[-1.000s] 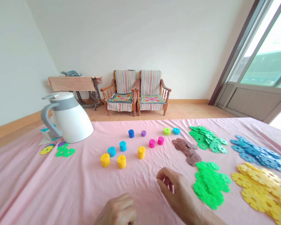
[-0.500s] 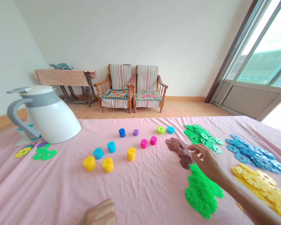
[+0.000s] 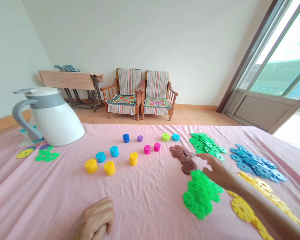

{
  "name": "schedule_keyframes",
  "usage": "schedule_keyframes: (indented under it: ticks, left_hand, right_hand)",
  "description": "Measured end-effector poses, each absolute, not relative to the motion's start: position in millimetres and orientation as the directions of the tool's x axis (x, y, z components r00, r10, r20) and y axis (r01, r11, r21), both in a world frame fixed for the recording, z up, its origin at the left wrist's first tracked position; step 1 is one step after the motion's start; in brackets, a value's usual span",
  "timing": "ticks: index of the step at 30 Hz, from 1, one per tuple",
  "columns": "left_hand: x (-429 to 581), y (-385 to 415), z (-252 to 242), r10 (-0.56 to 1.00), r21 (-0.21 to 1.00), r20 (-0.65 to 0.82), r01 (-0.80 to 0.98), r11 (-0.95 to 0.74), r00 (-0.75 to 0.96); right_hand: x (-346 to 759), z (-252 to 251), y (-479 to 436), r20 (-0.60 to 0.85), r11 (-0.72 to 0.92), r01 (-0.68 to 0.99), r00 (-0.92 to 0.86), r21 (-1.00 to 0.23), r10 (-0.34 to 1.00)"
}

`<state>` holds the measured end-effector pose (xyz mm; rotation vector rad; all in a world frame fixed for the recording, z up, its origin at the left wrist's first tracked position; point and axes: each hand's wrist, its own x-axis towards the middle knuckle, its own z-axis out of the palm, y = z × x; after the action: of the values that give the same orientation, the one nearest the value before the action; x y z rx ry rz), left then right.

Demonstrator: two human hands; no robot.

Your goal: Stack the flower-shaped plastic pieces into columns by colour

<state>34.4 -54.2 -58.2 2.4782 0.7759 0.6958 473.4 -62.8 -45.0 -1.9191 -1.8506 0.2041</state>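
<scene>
My right hand (image 3: 213, 168) hovers at the right edge of the brown snowflake discs (image 3: 183, 156), its thumb and forefinger apart, with nothing seen between them. Just in front of it lies a bright green pile of discs (image 3: 201, 193); a second green pile (image 3: 206, 144) is beyond. My left hand (image 3: 97, 215) rests curled on the pink cloth (image 3: 145, 196); the inside of its fingers is hidden. Small stacks of discs stand mid-table: yellow (image 3: 109, 168), light blue (image 3: 114, 151), pink (image 3: 147, 149), dark blue (image 3: 126, 138), purple (image 3: 140, 138) and lime (image 3: 165, 137).
A white and grey jug (image 3: 60, 121) stands at the left, with loose yellow discs (image 3: 25, 153) and joined green ones (image 3: 47, 156) before it. Blue discs (image 3: 257, 163) and yellow discs (image 3: 242, 208) are heaped at the right. Two wooden armchairs (image 3: 155, 90) stand beyond the table.
My right hand's thumb and forefinger have spread apart near the brown discs. More of my left hand shows, farther up the cloth. The view has shifted slightly, and the stacks look unchanged.
</scene>
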Motion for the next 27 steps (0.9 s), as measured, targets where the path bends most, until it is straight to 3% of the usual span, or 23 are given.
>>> schedule_keyframes:
  ticks: [7,14,20,27]
  left_hand:
    - [66,-65,-36,0.705,0.543,0.209,0.519,-0.660,0.678]
    - [160,-93,-17,0.622,0.607,0.087,0.454,-0.652,0.778]
    - [213,-83,-29,0.566,0.583,0.096,0.414,-0.699,0.819]
    - [227,-74,-30,0.568,0.575,0.102,0.418,-0.704,0.816]
  right_hand:
    - [486,-48,-109,0.059,0.048,0.954,-0.032,-0.295,0.998]
    - [465,-57,-124,0.115,0.141,0.957,-0.115,-0.255,0.987]
    - [439,-72,-130,0.268,0.222,0.920,-0.136,-0.324,0.954]
    - [400,-66,-136,0.387,0.367,0.781,-0.174,-0.506,0.905]
